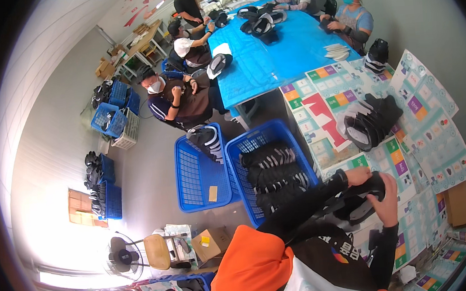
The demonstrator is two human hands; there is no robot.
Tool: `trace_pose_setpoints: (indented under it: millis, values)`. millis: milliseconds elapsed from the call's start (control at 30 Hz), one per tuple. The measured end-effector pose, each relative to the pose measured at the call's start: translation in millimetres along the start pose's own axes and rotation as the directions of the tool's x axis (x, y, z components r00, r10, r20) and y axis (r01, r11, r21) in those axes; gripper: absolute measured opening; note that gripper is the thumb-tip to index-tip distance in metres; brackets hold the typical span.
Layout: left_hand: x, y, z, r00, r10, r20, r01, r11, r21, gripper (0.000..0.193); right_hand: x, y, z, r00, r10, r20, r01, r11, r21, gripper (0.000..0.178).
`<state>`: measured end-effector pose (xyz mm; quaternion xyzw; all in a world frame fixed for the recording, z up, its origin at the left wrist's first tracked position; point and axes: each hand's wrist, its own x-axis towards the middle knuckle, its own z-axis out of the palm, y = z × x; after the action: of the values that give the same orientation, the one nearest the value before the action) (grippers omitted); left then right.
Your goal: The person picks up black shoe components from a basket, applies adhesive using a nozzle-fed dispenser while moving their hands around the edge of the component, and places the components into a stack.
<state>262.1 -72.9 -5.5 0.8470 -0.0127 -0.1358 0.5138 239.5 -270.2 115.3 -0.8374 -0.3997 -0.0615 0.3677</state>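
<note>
Across the near worktable spread with multicoloured printed sheets (326,75), I log remotely: stacked black-and-grey shoe uppers (381,114). Nearer, one curved black fabric upper (376,186) between the hands; likely light, pliant, best held by its rim. Right hand (386,200) curled, gripping it; left hand (358,176) touching, closure unclear.

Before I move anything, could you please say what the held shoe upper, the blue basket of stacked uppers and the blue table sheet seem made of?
Shoe upper: possibly textile, matte, showing no gloss.
Blue basket: probably moulded plastic, smooth-looking, with lattice walls.
Blue table sheet: likely plastic film, shiny-looking, creased.
</note>
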Motion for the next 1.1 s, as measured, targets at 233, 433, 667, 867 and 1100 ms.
trace_pose_setpoints:
  millis: [233, 433, 667, 867, 1100]
  values:
    - [-51.1, 22.7, -35.1, 0.881, 0.342, -0.328, -0.348, 0.937, 0.042, 0.078, -37.1, 103.5, 14.4, 0.926, 0.326, -0.189, -0.341, 0.939, -0.047, 0.037]
    - [-83.4, 0.2, -30.6, 0.954, 0.1, -0.281, -0.153, 0.974, -0.17, 0.063, -101.4, 174.4, 46.3, 0.701, 0.634, -0.327, -0.629, 0.766, 0.137, 0.037]
    - [-71.4, 1.9, -25.5, 0.914, 0.045, -0.404, 0.014, 0.99, 0.141, 0.038, -52.1, 50.9, -6.5, 0.907, 0.415, -0.073, -0.385, 0.886, 0.258, 0.039]
    - [-51.2, 14.7, -14.2, 0.926, 0.058, -0.373, 0.038, 0.969, 0.245, 0.036, -42.5, -11.5, -76.0, 0.979, 0.003, 0.204, -0.107, 0.858, 0.502, 0.024]
    - [-45.1, 32.0, 15.4, 0.9, 0.157, -0.406, -0.095, 0.981, 0.169, 0.031, -70.5, -37.0, -80.9, 0.996, -0.089, 0.008, 0.086, 0.979, 0.183, 0.057]
